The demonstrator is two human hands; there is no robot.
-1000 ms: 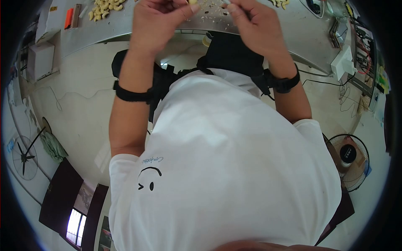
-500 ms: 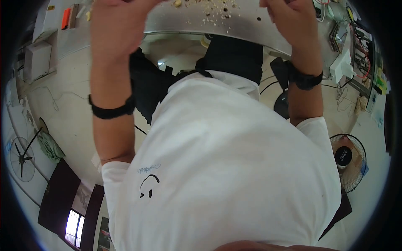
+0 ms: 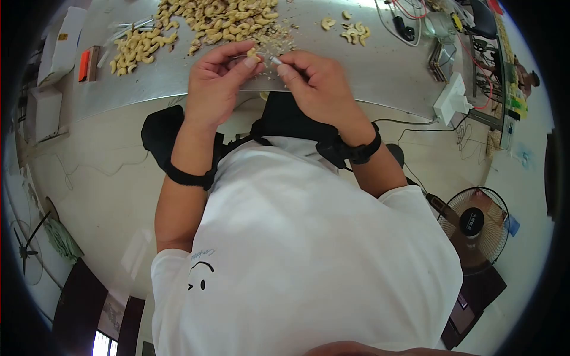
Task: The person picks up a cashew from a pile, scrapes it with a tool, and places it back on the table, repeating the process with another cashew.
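Observation:
My left hand [image 3: 218, 89] pinches a pale cashew nut [image 3: 252, 54] between thumb and fingertips above the near edge of the metal table [image 3: 386, 68]. My right hand [image 3: 314, 83] is close beside it and grips a small thin light-coloured tool [image 3: 275, 60] whose tip points at the nut. Both wrists wear black bands. Just behind the hands lie crumbs of shell and a big heap of cashews [image 3: 228, 21].
A second heap of cashews [image 3: 139, 46] lies at the table's left and a small group [image 3: 351, 29] at the right. An orange-and-black item [image 3: 84, 64] lies far left. Cables and a white adapter [image 3: 451, 98] crowd the right end. A floor fan [image 3: 475, 225] stands on the right.
Half a second ago my hands were spread apart at the frame's top edge. They have come together over the table's near edge, and much more of the table and cashews shows.

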